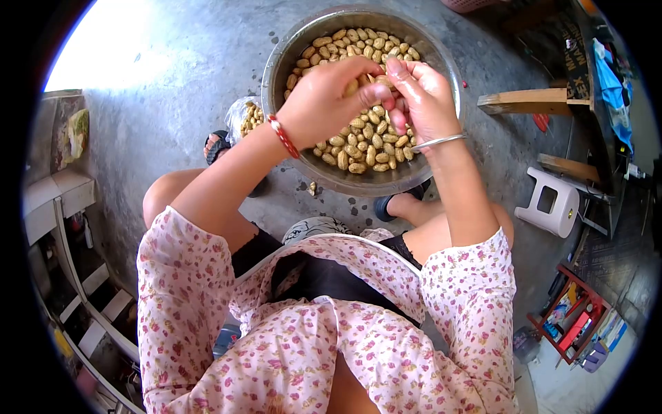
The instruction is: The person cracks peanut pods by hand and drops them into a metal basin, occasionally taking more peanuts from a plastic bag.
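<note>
Over a wide metal basin (274,76) full of peanuts in their shells (372,141), my two hands meet. My left hand (338,90), with a red bracelet on its wrist, has its fingers curled and closed. A peanut (383,83) shows between its fingertips and the fingers of my right hand. My right hand (426,100), wearing a silver bangle, is closed with thumb and fingers pinched at that same peanut. The fingers partly cover it, so whether its shell is cracked does not show.
A clear plastic bag of peanuts (249,119) lies left of the basin, and a loose peanut shell (313,188) on the wet-spotted floor. At right stand a pale plastic stool (552,203), a wooden-legged table (527,101) and a small red rack (569,314). Shelving (76,269) lines the left.
</note>
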Demonstrator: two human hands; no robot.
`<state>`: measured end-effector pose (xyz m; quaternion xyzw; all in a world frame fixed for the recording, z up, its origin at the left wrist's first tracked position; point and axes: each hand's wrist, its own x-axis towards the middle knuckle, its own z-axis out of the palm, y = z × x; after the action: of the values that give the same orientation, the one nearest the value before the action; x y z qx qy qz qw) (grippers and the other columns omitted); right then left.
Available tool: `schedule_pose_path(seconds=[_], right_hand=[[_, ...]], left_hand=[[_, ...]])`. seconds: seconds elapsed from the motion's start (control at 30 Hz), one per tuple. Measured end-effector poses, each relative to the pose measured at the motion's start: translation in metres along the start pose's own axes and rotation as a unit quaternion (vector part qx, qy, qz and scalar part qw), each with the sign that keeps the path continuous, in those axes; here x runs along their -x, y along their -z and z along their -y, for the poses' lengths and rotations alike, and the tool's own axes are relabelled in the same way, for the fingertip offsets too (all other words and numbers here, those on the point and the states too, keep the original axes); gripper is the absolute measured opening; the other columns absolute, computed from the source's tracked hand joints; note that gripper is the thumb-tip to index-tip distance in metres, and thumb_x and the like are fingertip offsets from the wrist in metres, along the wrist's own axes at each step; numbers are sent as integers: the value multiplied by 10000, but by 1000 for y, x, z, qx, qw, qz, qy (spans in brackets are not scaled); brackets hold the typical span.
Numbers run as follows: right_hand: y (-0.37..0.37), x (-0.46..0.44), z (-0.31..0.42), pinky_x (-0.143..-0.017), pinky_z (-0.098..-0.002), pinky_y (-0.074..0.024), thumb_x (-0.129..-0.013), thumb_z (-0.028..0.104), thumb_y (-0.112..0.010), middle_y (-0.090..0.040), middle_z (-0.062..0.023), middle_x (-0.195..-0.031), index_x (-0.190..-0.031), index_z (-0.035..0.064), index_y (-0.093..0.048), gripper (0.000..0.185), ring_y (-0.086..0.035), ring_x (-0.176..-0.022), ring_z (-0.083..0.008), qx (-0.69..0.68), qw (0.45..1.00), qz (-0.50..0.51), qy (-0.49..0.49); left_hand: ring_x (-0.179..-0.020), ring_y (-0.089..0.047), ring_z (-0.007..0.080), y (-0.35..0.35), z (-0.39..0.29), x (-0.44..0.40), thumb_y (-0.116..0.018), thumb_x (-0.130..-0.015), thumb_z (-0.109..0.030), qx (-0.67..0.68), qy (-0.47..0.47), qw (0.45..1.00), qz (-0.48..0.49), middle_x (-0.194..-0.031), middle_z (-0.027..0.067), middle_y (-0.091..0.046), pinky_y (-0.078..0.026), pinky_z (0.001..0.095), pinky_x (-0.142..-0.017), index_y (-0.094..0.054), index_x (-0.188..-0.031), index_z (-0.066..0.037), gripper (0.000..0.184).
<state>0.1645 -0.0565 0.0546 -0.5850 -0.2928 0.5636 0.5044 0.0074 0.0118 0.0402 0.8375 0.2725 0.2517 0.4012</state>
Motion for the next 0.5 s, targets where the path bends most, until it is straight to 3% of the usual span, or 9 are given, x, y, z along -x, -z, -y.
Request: schedule_pose_path(seconds=[0.03,0.13,0.17,0.23,0.3,0.4,0.43,0.47,0.5], right_hand=[[-3,0,-1,-332,-193,-349,-921,330,-567,-549,-42,-595,-947,1,-528,332,-453,-397,-59,6,1000,-7,1],[-17,3,-4,-331,-232,-323,-947,338,-520,-514,-28,-522,-905,23,-540,318,-415,-376,-71,43,998,-39,35],[-19,-3,-13,-348,-268,-349,-951,329,-505,-528,-45,-518,-869,24,-555,320,-445,-374,-111,128,979,-80,136],[-16,-10,-20,-379,-322,-387,-956,311,-480,-550,-76,-521,-809,27,-577,334,-492,-384,-181,315,885,-132,316],[-10,-9,-12,-409,-356,-410,-955,294,-459,-567,-104,-534,-759,34,-593,352,-525,-405,-242,502,716,-149,461],[-21,-7,-14,-386,-368,-396,-944,271,-449,-574,-122,-549,-708,56,-600,353,-520,-409,-289,529,713,-190,418],[-22,-11,-19,-347,-353,-354,-947,299,-438,-538,-95,-492,-679,71,-583,380,-467,-341,-236,472,790,-190,342],[-21,-10,-16,-337,-347,-336,-948,314,-430,-517,-83,-479,-667,74,-574,396,-444,-330,-216,290,934,-128,164],[-18,-9,-9,-327,-341,-318,-948,328,-422,-495,-70,-466,-656,77,-565,411,-421,-318,-197,83,995,-55,-29]], left_hand=[[-664,-609,298,-8,3,3,-568,-907,-297,4,-50,998,-35,-778,153,-621,-474,364,-600,-588,-986,-27,282],[-659,-615,290,-13,8,3,-552,-915,-280,105,12,994,-11,-790,152,-624,-476,367,-598,-579,-955,-22,262],[-603,-596,226,-12,5,2,-518,-938,-274,164,65,984,2,-735,117,-614,-466,329,-554,-569,-929,-18,261],[-572,-561,164,0,-3,1,-498,-951,-277,321,196,923,80,-689,76,-588,-446,289,-525,-571,-917,-14,275],[-549,-493,75,9,-11,1,-474,-968,-302,441,295,839,121,-648,11,-533,-400,226,-478,-575,-887,-7,322],[-559,-485,71,3,-4,3,-441,-989,-290,360,156,918,59,-684,7,-515,-386,217,-475,-568,-927,-15,308],[-540,-516,129,1,-6,5,-512,-951,-216,241,78,967,8,-653,27,-528,-405,255,-477,-575,-884,-21,216],[-542,-526,162,3,-2,4,-532,-929,-188,124,-17,992,-7,-654,46,-536,-411,269,-482,-579,-872,-24,181],[-544,-535,194,7,4,2,-552,-907,-161,3,-113,993,-23,-655,66,-544,-417,284,-487,-583,-860,-26,147]])
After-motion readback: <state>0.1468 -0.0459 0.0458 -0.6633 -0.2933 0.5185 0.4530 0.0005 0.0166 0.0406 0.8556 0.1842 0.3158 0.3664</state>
